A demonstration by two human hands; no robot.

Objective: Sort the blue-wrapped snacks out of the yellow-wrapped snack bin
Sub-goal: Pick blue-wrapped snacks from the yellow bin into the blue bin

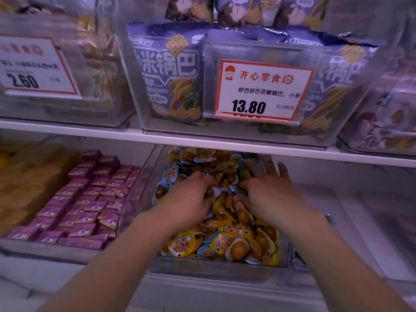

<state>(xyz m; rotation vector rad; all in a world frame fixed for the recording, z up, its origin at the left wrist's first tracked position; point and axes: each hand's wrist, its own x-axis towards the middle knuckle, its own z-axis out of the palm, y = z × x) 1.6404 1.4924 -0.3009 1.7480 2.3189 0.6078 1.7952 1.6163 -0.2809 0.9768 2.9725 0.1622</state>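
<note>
Both my hands are down in the clear snack bin (216, 266) on the lower shelf, working through a heap of small sealed packs. My left hand (189, 197) has its fingers curled down into the pile, and its fingertips seem to close on a pale blue-wrapped pack (216, 192) near the middle, though my knuckles hide the pinch and I cannot tell for sure. My right hand (270, 194) lies flatter, fingers spread wide over the packs toward the back of the bin, pressing on them and gripping nothing that I can see.

The blue-wrapped snacks are mixed right through the yellow ones: one sits at the left wall (169, 174), others show along the front edge (206, 252), and more peek out between my hands. Yellow-wrapped packs (182, 243) crowd the front corner.

To do this well, I judge I should use the spread right hand to hold the heap still while the left lifts one blue pack clear by its foil rim (the packs look slippery and stacked loose, so a hasty scoop would likely drag yellow ones along). Blue ones buried underneath will need the top layer raked aside gently, toward the back.

Beside the bin lies a tray of purple packets (90, 199); above, a price tag (261, 91) reads 13.80.
</note>
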